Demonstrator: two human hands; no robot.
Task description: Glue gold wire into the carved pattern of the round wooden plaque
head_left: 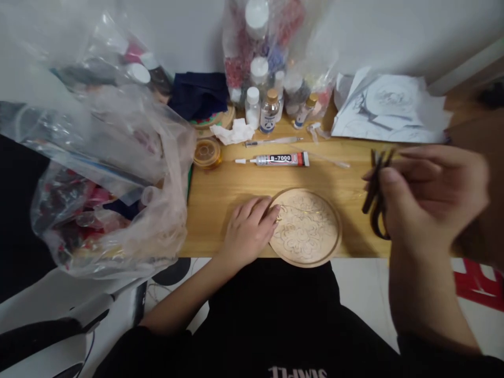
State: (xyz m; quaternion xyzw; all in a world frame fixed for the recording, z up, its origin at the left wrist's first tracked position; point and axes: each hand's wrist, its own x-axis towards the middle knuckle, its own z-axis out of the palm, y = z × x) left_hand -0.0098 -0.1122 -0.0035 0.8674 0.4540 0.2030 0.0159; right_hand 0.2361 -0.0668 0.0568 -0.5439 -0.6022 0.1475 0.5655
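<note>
A round wooden disc (307, 228) with a carved floral pattern lies near the front edge of the wooden table (236, 184). My left hand (250, 228) rests on the table at the disc's left rim, fingertips pressed together on a thin gold wire at its edge. My right hand (429, 194) is raised close to the camera at the right, fingers closed around small dark scissors (376, 194).
A B-7000 glue tube (275, 159) and a thin pen tool (273, 141) lie behind the disc. Small bottles (270, 110) and bead bags stand at the back. A wire spool (207, 153), large plastic bags (110, 173) at the left, sketch papers (388, 107) at the right.
</note>
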